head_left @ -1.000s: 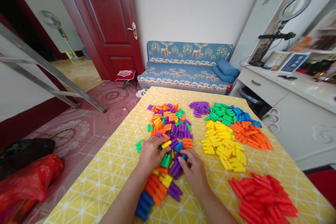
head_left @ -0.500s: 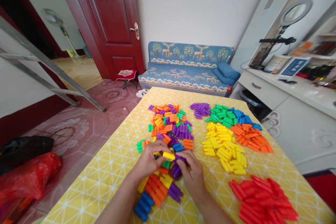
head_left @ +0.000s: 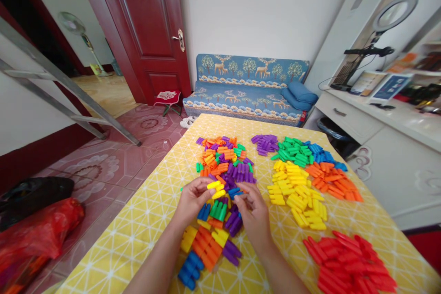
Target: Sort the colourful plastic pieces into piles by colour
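Observation:
My left hand (head_left: 192,201) pinches a yellow plastic block (head_left: 216,188) just above a mixed heap of coloured blocks (head_left: 223,165) on the yellow tablecloth (head_left: 151,220). My right hand (head_left: 253,213) is beside it, fingers curled near blue and purple blocks; whether it grips one is unclear. Under both hands lie green, orange, yellow, purple and blue blocks (head_left: 210,243). To the right are sorted piles: yellow (head_left: 296,190), orange (head_left: 330,179), green (head_left: 294,150), blue (head_left: 319,151), purple (head_left: 263,142) and red (head_left: 347,262).
A blue patterned sofa (head_left: 248,87) stands behind the table, a dark red door (head_left: 144,27) at left. A white cabinet (head_left: 386,147) with a ring light (head_left: 392,14) is at right. A metal ladder (head_left: 62,87) and red bag (head_left: 34,234) are on the left floor.
My left hand lifted a yellow block out of the heap and raised it. My right hand rose from the blocks and drew close to the left.

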`<control>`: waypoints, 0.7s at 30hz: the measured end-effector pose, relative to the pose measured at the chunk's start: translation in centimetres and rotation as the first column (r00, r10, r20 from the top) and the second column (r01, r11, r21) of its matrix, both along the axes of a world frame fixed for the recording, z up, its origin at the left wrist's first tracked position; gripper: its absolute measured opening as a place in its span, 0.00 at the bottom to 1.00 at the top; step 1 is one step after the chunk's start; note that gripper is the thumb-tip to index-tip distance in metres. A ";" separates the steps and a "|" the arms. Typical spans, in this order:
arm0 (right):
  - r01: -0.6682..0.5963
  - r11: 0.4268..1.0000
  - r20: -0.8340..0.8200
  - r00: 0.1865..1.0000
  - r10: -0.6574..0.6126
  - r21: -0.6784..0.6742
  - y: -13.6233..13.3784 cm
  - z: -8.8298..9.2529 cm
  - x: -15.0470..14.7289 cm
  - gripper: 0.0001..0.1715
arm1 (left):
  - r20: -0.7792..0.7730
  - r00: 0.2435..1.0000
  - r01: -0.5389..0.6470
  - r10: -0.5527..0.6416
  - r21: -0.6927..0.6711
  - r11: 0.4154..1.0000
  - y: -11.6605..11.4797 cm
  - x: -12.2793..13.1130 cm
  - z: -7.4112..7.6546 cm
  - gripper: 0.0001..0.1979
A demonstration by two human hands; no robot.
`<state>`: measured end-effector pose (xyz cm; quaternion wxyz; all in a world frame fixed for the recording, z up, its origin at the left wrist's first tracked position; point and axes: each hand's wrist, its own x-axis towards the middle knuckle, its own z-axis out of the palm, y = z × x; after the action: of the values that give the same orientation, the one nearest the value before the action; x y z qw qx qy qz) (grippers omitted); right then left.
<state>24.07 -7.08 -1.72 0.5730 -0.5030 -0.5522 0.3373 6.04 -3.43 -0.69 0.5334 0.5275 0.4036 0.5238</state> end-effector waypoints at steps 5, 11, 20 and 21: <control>-0.183 0.983 0.012 0.983 0.182 0.012 -1.2 0.5 -0.7 0.22 | -0.237 0.971 0.081 -0.024 0.233 0.969 -0.5 0.4 0.7 0.09; -0.204 0.979 -0.034 0.978 0.204 -0.018 -1.7 0.6 -0.9 0.21 | -0.331 0.940 0.172 -0.084 0.244 0.954 -0.8 0.9 0.7 0.09; -0.001 0.998 0.068 0.998 0.004 -0.057 -1.3 1.9 1.8 0.22 | -0.425 0.902 0.201 -0.076 0.258 0.945 -0.6 0.7 0.1 0.08; 0.079 0.996 0.103 0.992 -0.075 -0.038 -1.0 2.3 3.0 0.23 | -0.433 0.900 0.186 -0.056 0.265 0.946 -0.6 0.6 0.1 0.08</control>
<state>27.04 -8.10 0.55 0.5463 -0.5522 -0.5536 0.3004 6.68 -3.99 -0.59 0.3795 0.7268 0.3905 0.4186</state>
